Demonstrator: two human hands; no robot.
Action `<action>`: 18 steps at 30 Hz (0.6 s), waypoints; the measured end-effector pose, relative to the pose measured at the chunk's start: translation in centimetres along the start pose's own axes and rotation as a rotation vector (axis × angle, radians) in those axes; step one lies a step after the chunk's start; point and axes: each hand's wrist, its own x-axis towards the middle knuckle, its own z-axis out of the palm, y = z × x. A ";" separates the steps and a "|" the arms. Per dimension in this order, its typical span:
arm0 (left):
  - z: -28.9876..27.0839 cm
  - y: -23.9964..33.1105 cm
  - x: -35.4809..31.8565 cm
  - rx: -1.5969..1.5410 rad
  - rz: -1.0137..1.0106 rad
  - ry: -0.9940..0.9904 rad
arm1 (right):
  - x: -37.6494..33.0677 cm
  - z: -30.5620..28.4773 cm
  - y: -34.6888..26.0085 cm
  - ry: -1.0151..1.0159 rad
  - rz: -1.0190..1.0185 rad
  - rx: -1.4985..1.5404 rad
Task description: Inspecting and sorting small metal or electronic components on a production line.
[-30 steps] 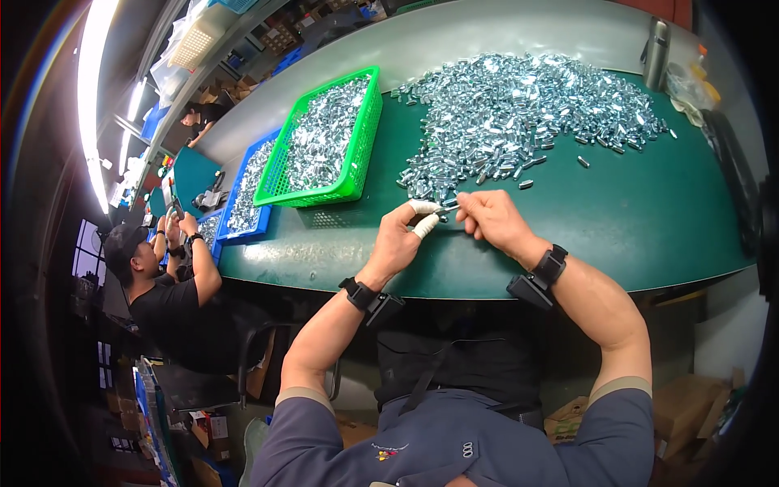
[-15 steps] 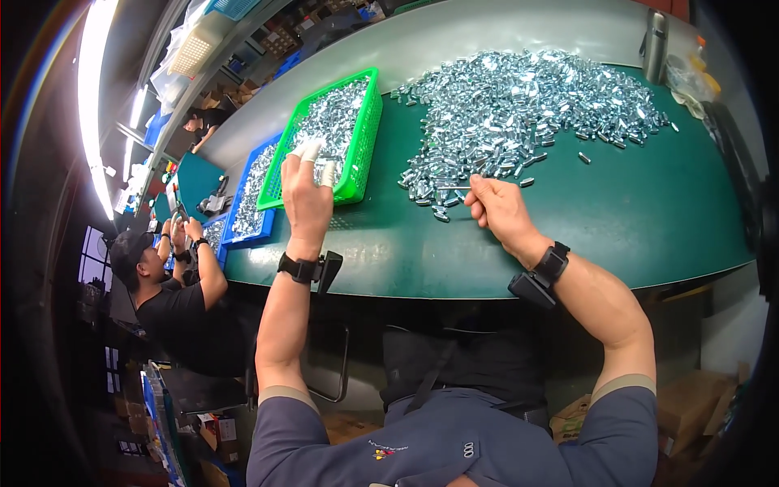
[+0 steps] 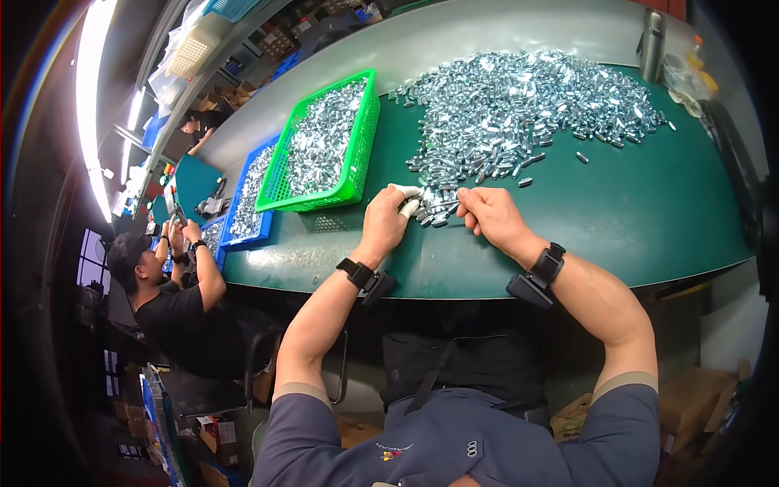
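Note:
At the near edge of a heap of small shiny metal cylinders [image 3: 527, 97], my left hand [image 3: 385, 221] wears white finger covers. Its thumb and forefinger are apart, beside a few of the cylinders [image 3: 438, 203]; I see nothing gripped between them. Opposite it, my right hand [image 3: 493, 215] is closed in a pinch on a thin metal rod [image 3: 454, 200], whose tip points left over the same cylinders. Left of the heap stands a green plastic basket [image 3: 363, 154] filled with similar cylinders.
A blue tray [image 3: 247, 235] of cylinders sits left of the basket. A metal flask [image 3: 652, 49] and a plastic bag [image 3: 686, 77] stand at the far right of the green table [image 3: 617, 219]. A co-worker [image 3: 170, 284] in black works on the left.
My left hand has moved right and nearer, from over the green basket to the heap's near edge. My right hand has shifted slightly nearer and left, still pinching the rod.

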 end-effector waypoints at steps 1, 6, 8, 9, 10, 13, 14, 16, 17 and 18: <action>0.0 0.1 -0.3 -0.036 0.029 0.063 | 0.0 0.1 0.0 -0.018 -0.006 -0.032; -0.4 1.9 -1.5 -0.241 -0.022 0.176 | -0.4 0.5 -0.5 -0.056 -0.046 -0.116; -0.8 2.8 -1.6 -0.303 -0.072 0.176 | -0.6 0.5 -0.6 -0.074 -0.055 -0.118; -0.8 3.2 -1.6 -0.530 -0.196 0.157 | -0.6 0.5 -0.6 -0.090 -0.065 -0.122; -0.7 3.5 -1.5 -0.757 -0.321 0.135 | -0.7 0.6 -0.7 -0.106 -0.075 -0.125; -0.4 4.2 -1.8 -1.071 -0.464 0.104 | -0.7 0.7 -0.5 -0.095 -0.098 -0.122; -0.3 4.4 -2.0 -1.158 -0.484 0.097 | -0.7 0.7 -0.4 -0.089 -0.109 -0.120; 0.0 4.8 -2.2 -1.245 -0.502 0.089 | -0.5 0.6 -0.1 -0.062 -0.122 -0.102; 0.0 4.9 -2.3 -1.275 -0.522 0.100 | -0.4 0.6 -0.2 -0.037 -0.135 -0.083; 0.1 5.1 -2.4 -1.305 -0.542 0.112 | -0.3 0.6 -0.2 -0.012 -0.148 -0.065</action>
